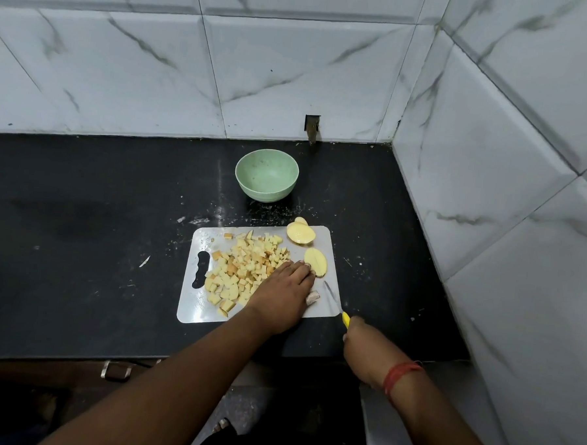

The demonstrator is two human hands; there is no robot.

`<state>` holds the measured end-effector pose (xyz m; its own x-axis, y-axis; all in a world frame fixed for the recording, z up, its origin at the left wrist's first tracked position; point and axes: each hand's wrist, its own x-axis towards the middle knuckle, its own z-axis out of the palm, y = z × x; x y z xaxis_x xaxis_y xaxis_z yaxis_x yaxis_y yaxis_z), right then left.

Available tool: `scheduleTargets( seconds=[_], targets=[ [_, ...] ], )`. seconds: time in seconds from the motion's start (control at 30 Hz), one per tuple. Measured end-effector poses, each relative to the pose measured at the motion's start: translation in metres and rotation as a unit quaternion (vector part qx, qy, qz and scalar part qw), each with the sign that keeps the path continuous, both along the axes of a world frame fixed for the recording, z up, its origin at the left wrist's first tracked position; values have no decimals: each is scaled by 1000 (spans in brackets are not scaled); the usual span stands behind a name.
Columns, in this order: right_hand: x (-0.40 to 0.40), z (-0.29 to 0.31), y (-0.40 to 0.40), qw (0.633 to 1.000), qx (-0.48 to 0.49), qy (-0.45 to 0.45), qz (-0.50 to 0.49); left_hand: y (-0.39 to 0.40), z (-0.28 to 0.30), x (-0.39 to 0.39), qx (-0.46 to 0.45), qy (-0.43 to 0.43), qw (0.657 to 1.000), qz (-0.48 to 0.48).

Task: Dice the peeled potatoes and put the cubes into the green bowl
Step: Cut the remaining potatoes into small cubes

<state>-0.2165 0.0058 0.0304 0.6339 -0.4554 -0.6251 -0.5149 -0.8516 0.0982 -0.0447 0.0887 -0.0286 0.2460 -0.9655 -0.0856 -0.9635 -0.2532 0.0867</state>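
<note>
Head view: left hand [283,291] flat, fingers straight, resting on grey cutting board [331,258] against potato cube pile [243,270], fingertips touching near potato half [315,262]. Right hand [359,341] grips yellow-handled knife [335,302], blade tip over board's right edge. Second potato half [300,233] at board's far corner. Green bowl [266,175] on black worktop [81,228] beyond board, no cubes inside.

No text, label, brand, number or sign can be read on anything in view.
</note>
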Motion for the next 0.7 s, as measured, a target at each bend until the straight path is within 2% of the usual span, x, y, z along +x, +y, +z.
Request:
scheduleTargets(
  seconds=[0.03,0.07,0.1,0.13,0.17,0.2,0.27,0.33,0.5,0.7],
  targets=[
    [1,1,2,994,53,-57,-72,0,0,1,0,6,1000,-1],
    [4,12,0,971,29,-199,-126,1,0,2,-2,13,1000,-3],
    [4,10,-8,961,95,-173,-196,1,0,4,-4,20,1000,-5],
    [7,4,-12,964,60,-212,-151,2,-1,4,-3,27,1000,-5],
    [15,-4,-16,968,82,-192,-138,2,-1,5,-2,33,999,-5],
    [23,1,-17,961,123,-188,-160,3,-1,5,-1,38,999,-4],
    [41,13,-18,952,143,-198,-182,4,-2,7,-2,43,999,-5],
    [51,16,-20,954,138,-198,-178,5,-3,8,-7,42,999,-12],
    [68,18,-17,977,95,-114,-151,5,-11,11,-44,49,998,-18],
    [70,11,-18,963,124,-169,-169,4,-21,14,-82,38,995,-40]
  ],
)
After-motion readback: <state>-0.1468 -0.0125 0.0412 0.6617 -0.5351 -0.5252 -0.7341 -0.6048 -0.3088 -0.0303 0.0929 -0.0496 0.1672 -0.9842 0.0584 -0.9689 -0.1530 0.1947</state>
